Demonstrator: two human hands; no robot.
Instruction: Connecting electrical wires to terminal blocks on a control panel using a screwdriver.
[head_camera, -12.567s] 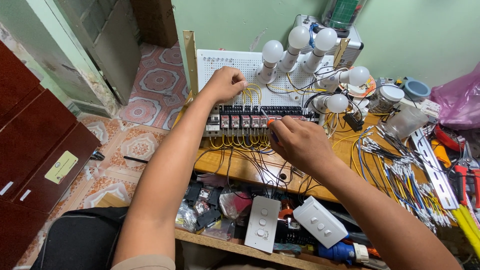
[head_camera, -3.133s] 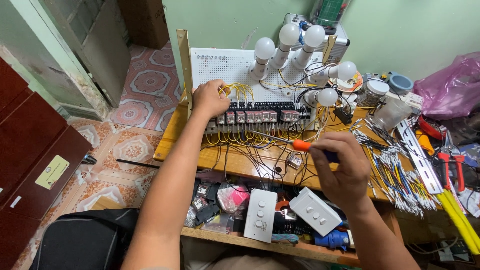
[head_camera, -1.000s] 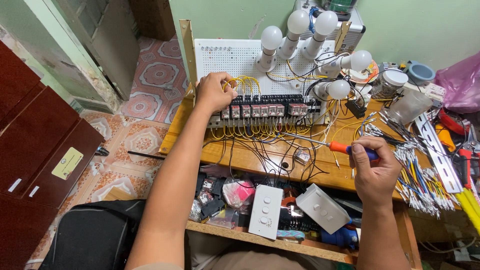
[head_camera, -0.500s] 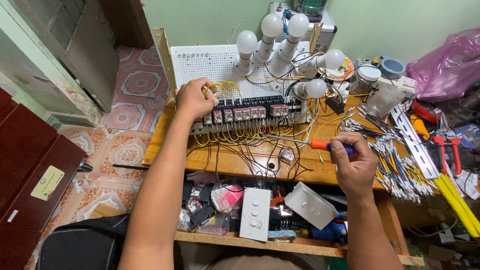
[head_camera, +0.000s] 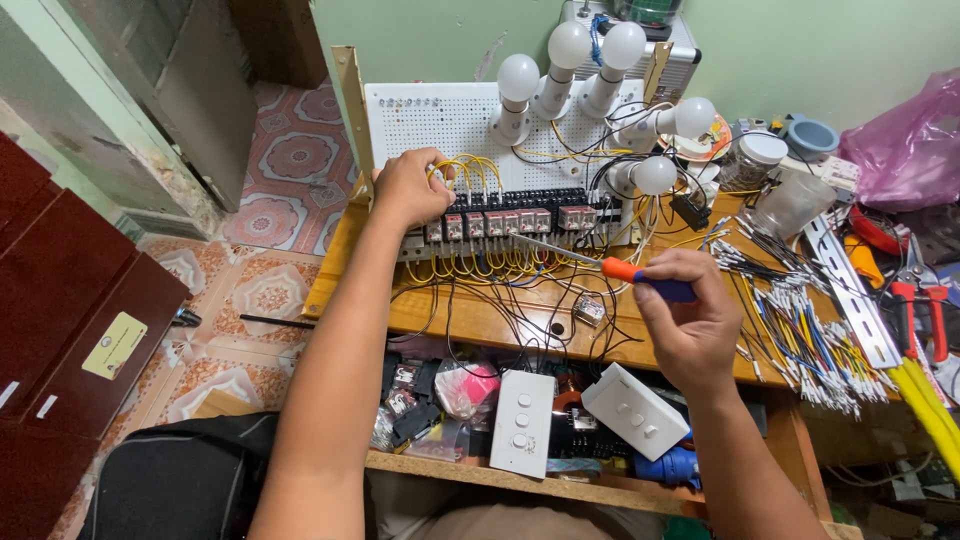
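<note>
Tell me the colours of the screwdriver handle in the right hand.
Orange and blue screwdriver handle, gripped by the right hand; head view.

The left hand (head_camera: 410, 188) hides the yellow wires' (head_camera: 470, 172) ends; the pink bag (head_camera: 915, 140) runs off-frame.

Wooden bench (head_camera: 480, 318) carries a perforated panel (head_camera: 430, 120), loose wires (head_camera: 790, 320) and pliers (head_camera: 915, 300)

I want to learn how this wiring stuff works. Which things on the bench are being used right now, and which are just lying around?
In use:
- screwdriver in the right hand
- yellow wires under the left hand
- row of relays

Lying about:
- white switch plates
- loose cut wires
- red pliers
- pink bag
- clear jar
</note>
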